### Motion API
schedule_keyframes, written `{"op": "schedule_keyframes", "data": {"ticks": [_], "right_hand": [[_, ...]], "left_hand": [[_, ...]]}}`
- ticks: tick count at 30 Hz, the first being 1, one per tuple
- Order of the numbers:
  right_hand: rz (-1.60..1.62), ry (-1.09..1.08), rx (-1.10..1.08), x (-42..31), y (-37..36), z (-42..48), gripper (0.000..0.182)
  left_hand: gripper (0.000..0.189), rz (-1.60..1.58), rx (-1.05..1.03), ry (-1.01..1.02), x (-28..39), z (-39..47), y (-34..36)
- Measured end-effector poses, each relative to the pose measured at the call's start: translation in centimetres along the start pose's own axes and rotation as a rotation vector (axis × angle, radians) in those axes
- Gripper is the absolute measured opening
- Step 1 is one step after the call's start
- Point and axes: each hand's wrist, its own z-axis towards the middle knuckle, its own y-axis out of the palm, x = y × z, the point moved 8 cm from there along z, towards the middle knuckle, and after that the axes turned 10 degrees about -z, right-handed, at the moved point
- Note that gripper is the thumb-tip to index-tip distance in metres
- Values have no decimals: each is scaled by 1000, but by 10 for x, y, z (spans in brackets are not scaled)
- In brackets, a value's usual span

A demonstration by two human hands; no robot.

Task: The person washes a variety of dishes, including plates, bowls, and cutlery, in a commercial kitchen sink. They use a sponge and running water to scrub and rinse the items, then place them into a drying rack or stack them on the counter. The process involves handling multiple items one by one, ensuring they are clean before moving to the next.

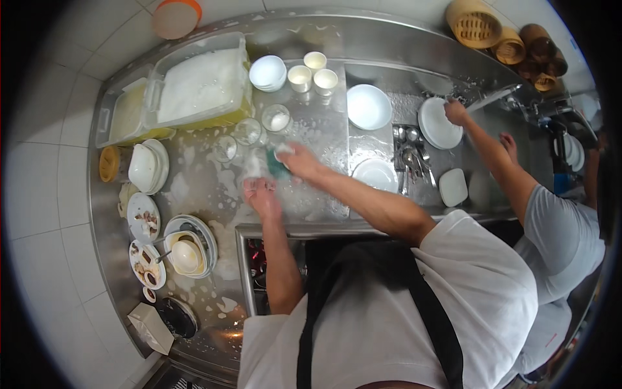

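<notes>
My left hand [262, 197] grips a clear drinking glass [255, 170], blurred by motion and whitish with suds, over the wet steel counter. Close beside it on the right, my right hand [302, 163] holds a green scouring pad [278, 164]; something white shows at its fingers. Whether the pad touches the glass is hard to tell. Just beyond my hands stand three more glasses: a left one [225, 149], a middle one [248, 132] and one with white foam inside [276, 118].
Plastic tubs of suds [245, 78] line the back left. White bowls [267, 73] and small cups [300, 79] stand beyond the glasses. Food-soiled plates [143, 216] and stacked dishes [211, 238] occupy the left. At right, a co-worker's hand [456, 113] holds white plates [437, 129] near cutlery [412, 155].
</notes>
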Motion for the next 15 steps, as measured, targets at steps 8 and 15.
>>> {"op": "schedule_keyframes", "data": {"ticks": [8, 15], "right_hand": [[-1124, -540, -98, -146, 1, 194, 33], [-363, -540, 394, -110, -108, 124, 28]], "left_hand": [[33, 56, 255, 139, 32, -15, 43], [57, -385, -172, -755, -114, -75, 147]]}}
